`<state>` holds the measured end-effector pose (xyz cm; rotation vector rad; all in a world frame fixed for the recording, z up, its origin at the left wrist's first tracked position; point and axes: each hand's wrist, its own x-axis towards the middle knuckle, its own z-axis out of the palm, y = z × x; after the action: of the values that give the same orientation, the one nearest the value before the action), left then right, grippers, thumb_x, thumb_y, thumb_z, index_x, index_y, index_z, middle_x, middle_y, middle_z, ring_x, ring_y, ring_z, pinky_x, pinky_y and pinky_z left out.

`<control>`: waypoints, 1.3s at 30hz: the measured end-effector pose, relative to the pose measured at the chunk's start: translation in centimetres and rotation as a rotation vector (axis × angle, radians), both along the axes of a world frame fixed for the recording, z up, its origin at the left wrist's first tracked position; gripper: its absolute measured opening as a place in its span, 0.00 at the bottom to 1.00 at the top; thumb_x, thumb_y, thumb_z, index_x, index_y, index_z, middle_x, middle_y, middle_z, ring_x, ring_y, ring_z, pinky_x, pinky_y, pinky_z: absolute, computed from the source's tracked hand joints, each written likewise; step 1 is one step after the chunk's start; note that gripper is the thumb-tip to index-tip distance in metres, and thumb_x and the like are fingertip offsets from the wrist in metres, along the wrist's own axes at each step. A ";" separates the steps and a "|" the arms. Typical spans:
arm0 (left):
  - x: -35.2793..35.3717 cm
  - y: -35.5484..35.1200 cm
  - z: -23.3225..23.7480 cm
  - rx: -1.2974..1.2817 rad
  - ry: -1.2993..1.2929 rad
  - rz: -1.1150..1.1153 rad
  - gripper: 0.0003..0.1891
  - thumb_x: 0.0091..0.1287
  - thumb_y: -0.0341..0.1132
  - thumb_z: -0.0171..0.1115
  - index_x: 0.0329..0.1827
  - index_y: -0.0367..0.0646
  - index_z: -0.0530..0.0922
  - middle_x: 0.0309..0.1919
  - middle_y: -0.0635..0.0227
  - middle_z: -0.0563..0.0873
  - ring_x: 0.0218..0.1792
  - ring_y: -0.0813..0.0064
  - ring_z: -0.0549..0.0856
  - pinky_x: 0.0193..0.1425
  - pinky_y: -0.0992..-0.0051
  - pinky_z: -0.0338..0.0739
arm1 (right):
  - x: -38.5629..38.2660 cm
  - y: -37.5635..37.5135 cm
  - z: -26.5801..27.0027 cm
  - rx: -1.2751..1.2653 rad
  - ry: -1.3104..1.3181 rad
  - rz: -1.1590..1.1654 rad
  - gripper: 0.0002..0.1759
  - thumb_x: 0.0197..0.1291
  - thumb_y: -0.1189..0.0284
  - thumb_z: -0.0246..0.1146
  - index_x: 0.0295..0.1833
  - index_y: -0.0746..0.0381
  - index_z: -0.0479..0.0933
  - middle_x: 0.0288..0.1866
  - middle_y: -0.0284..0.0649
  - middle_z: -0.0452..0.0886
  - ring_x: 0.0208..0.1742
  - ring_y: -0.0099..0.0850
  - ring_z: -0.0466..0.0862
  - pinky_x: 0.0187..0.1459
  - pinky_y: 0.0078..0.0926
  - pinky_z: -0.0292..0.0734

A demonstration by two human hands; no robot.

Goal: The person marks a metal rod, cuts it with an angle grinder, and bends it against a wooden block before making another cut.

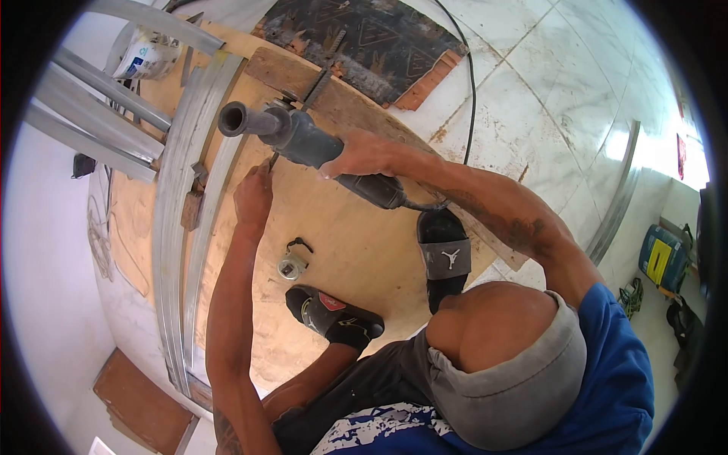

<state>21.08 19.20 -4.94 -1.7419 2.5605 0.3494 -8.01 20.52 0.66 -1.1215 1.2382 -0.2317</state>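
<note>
My right hand (349,155) is wrapped round the body of a dark corded power tool (303,138), which looks like an angle grinder. Its round hollow-ended handle points up to the left. Close to the tool's underside, my left hand (254,189) pinches the end of a thin dark metal bar (315,89). The bar seems to run under the tool and across a wooden plank (353,102); the tool hides part of it. A tape measure (291,265) lies on the plywood sheet (341,258) between my feet.
Long metal channels (171,220) lie at the left, with a small wooden block (192,210) among them. A white bucket (152,57) stands upper left. Behind the plank are a dark board (364,42) and the black cord (472,91). My sandalled feet (446,258) rest on the plywood.
</note>
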 end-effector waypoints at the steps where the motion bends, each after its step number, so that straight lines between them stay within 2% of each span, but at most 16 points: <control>1: -0.1 0.0 0.1 0.003 -0.006 0.002 0.16 0.74 0.37 0.58 0.62 0.46 0.81 0.43 0.58 0.87 0.40 0.52 0.88 0.43 0.55 0.82 | -0.2 -0.2 0.4 0.010 0.026 0.023 0.38 0.43 0.51 0.75 0.49 0.74 0.83 0.46 0.54 0.85 0.44 0.43 0.85 0.43 0.41 0.78; 8: -0.1 -0.1 0.1 0.021 -0.043 0.005 0.16 0.74 0.37 0.58 0.62 0.46 0.81 0.43 0.58 0.87 0.41 0.52 0.88 0.43 0.55 0.82 | 0.2 0.0 -1.3 -0.012 0.015 0.006 0.38 0.44 0.50 0.74 0.47 0.76 0.83 0.44 0.55 0.84 0.43 0.43 0.84 0.40 0.42 0.76; 23: -0.2 -0.1 0.0 0.015 -0.049 0.003 0.16 0.75 0.38 0.57 0.61 0.44 0.81 0.43 0.57 0.87 0.42 0.52 0.88 0.44 0.55 0.83 | -0.2 -0.1 1.1 0.059 0.030 0.016 0.37 0.44 0.52 0.75 0.48 0.76 0.83 0.44 0.54 0.84 0.42 0.42 0.84 0.40 0.42 0.76; 26: -0.3 -0.1 0.2 0.014 -0.047 0.005 0.16 0.75 0.38 0.57 0.61 0.44 0.82 0.43 0.57 0.87 0.41 0.53 0.88 0.44 0.56 0.83 | 0.0 -0.1 0.2 0.033 0.006 0.006 0.36 0.45 0.52 0.74 0.48 0.75 0.83 0.44 0.53 0.84 0.42 0.42 0.84 0.40 0.42 0.76; 29: -0.3 -0.1 0.2 0.020 -0.058 0.011 0.16 0.74 0.38 0.57 0.61 0.44 0.82 0.43 0.57 0.87 0.41 0.53 0.88 0.44 0.56 0.83 | 0.0 0.1 -0.1 -0.011 -0.003 -0.018 0.34 0.44 0.50 0.75 0.44 0.73 0.84 0.39 0.51 0.84 0.37 0.40 0.83 0.34 0.42 0.73; 36: -0.1 -0.1 0.1 0.017 -0.037 0.009 0.17 0.74 0.37 0.58 0.62 0.45 0.82 0.43 0.57 0.87 0.42 0.53 0.88 0.45 0.56 0.83 | 0.3 0.1 -1.4 0.007 0.008 -0.009 0.34 0.45 0.52 0.75 0.46 0.73 0.84 0.41 0.51 0.85 0.39 0.40 0.84 0.38 0.39 0.76; 39: 0.0 -0.1 0.2 0.040 0.003 0.015 0.20 0.72 0.38 0.61 0.64 0.43 0.79 0.45 0.56 0.87 0.43 0.51 0.88 0.46 0.55 0.82 | 0.6 0.3 -1.2 -0.012 0.012 -0.029 0.35 0.45 0.52 0.75 0.47 0.73 0.83 0.43 0.52 0.85 0.41 0.42 0.85 0.41 0.39 0.78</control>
<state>21.13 19.14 -4.77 -1.7491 2.5256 0.4017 -7.41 20.85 -0.53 -1.1177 1.2656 -0.2547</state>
